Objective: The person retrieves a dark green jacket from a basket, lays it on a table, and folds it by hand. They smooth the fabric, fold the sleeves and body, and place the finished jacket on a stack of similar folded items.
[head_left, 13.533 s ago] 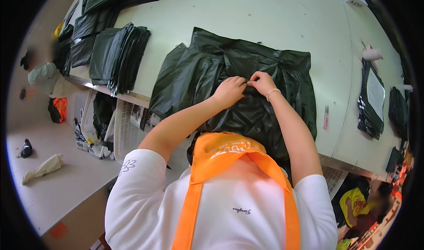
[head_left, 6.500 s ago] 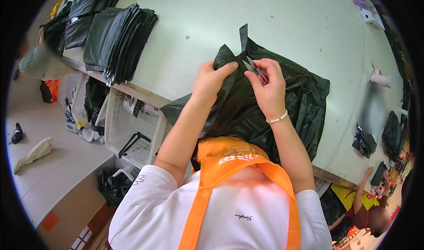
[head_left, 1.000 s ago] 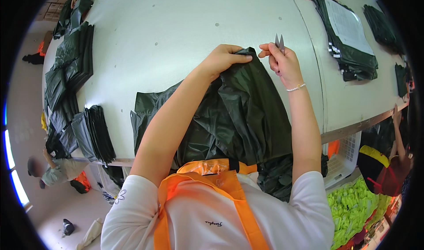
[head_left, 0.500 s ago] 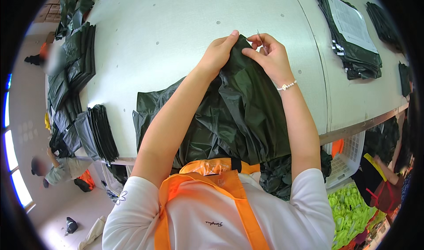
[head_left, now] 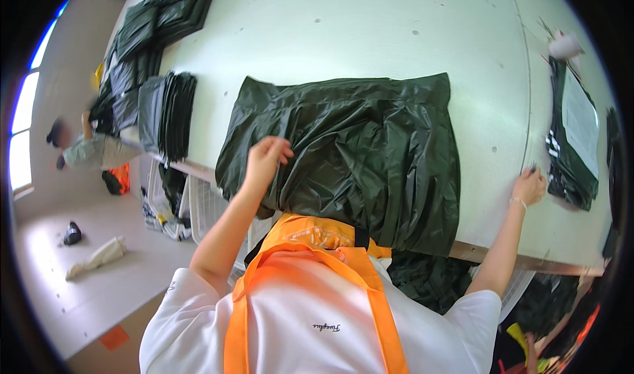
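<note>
A dark green, shiny garment piece [head_left: 356,156] lies spread and wrinkled on the pale table [head_left: 370,37], its gathered lower part reaching over the front edge toward my body. Over its left part hovers my left hand [head_left: 266,161], the fingers loosely curled and slightly apart, with nothing visible in them. Far to the right, my right hand [head_left: 530,186] is low at the tabletop, closed around small thread snips [head_left: 533,169]. Only a little of the snips shows above the fingers. A stack of dark pieces [head_left: 573,136] with a paper sheet on it lies just beyond that hand.
Folded dark stacks [head_left: 165,113] line the table's left side. A white spool [head_left: 566,46] stands at the far right. Beneath the front edge are white plastic baskets [head_left: 206,205] and dark cloth [head_left: 429,278]. Another person [head_left: 99,151] is off to the left.
My left hand has let go of the garment's top edge and drawn back. My right hand has moved far right with the snips. The garment now lies spread wider across the table.
</note>
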`<state>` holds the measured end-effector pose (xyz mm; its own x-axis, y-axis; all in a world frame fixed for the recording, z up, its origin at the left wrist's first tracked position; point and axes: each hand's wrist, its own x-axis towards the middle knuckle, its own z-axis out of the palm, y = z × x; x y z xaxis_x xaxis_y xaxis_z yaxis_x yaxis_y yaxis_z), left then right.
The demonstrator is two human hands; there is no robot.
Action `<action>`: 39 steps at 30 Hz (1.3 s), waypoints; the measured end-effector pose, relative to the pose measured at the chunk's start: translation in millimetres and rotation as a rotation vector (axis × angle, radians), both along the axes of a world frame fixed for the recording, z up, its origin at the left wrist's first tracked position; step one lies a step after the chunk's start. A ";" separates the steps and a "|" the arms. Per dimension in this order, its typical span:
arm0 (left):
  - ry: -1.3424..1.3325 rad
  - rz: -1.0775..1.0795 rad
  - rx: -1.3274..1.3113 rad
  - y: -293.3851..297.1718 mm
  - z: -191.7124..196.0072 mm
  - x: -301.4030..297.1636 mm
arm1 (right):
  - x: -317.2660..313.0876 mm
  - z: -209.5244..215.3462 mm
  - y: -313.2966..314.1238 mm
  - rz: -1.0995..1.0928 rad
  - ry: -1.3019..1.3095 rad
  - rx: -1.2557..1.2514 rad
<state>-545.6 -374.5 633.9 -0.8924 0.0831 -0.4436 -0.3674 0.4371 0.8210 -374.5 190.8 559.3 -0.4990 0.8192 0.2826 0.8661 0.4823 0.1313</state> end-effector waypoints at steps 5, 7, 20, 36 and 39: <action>-0.112 -0.156 0.128 46.7 -7.7 61.3 | 2.5 -4.6 -103.1 0.465 0.411 -0.908; 0.020 -0.135 0.137 98.2 -13.8 67.6 | -12.5 17.7 -197.0 0.641 0.421 -1.057; -0.368 -0.578 0.758 15.4 98.2 130.6 | 51.0 47.5 -332.1 0.822 0.607 -1.238; 0.023 -1.488 0.764 -153.2 185.1 191.0 | 266.3 157.6 -374.7 0.223 1.316 -1.060; 0.211 -1.536 0.467 -166.8 172.9 206.7 | 358.2 225.8 -386.9 0.153 0.939 -0.552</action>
